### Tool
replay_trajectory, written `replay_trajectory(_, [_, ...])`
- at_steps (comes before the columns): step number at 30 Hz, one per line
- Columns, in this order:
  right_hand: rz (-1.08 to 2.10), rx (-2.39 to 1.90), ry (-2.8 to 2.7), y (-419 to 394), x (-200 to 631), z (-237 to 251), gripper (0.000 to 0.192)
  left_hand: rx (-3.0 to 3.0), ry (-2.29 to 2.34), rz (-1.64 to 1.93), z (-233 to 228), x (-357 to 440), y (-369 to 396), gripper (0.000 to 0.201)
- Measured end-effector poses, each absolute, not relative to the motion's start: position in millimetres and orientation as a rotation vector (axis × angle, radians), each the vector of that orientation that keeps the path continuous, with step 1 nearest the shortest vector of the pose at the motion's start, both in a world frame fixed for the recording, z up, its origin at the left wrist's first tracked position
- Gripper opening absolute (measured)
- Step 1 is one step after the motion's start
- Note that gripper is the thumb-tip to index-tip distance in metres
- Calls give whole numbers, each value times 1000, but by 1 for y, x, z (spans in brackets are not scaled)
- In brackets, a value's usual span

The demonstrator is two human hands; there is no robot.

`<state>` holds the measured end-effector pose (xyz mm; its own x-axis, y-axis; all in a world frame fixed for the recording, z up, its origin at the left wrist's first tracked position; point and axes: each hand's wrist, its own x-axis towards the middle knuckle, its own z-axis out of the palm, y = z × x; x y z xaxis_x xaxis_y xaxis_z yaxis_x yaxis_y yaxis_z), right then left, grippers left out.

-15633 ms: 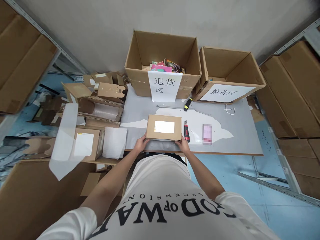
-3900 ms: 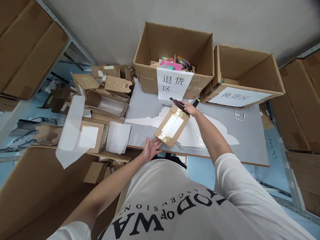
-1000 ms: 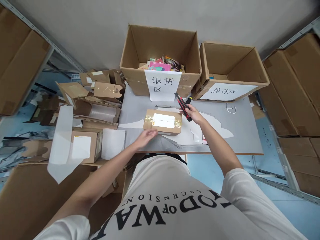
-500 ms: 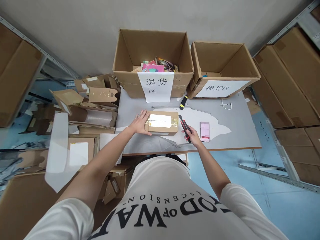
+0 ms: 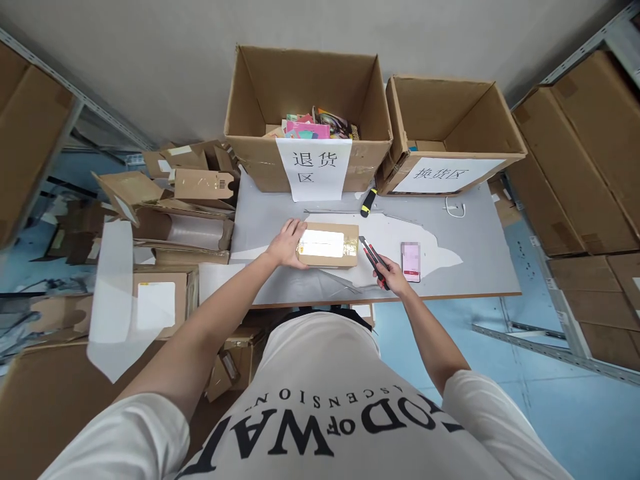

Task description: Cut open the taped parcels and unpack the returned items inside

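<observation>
Carton (image 5: 327, 245) on the grey table (image 5: 483, 230), white label (image 5: 320, 243) facing up, and the left hand (image 5: 287, 245) is clamped on its left end! Right hand (image 5: 391, 274) is wrapped around a red-and-black cutter (image 5: 373, 256), tip just beside the carton's taped right end. Phone (image 5: 411, 261) lies right of that hand; yellow-and-black cutter (image 5: 369, 203) farther back, near an open box (image 5: 435, 110).

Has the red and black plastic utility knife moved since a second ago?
Yes, the knife in the right hand came nearer the front edge of the grey table.
</observation>
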<state>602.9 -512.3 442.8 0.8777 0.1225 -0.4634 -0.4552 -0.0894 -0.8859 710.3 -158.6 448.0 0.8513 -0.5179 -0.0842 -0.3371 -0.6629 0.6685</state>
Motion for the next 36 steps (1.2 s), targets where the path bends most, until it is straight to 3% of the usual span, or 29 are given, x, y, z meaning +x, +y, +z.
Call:
replay_trajectory(23, [682,-1686,206,-538,554,448,61,2507,-729,-250,445,707,-157,128])
replay_trajectory(36, [438,-1771,311,-555,549,443,68,2676,-752,-333,455,701,-154,133])
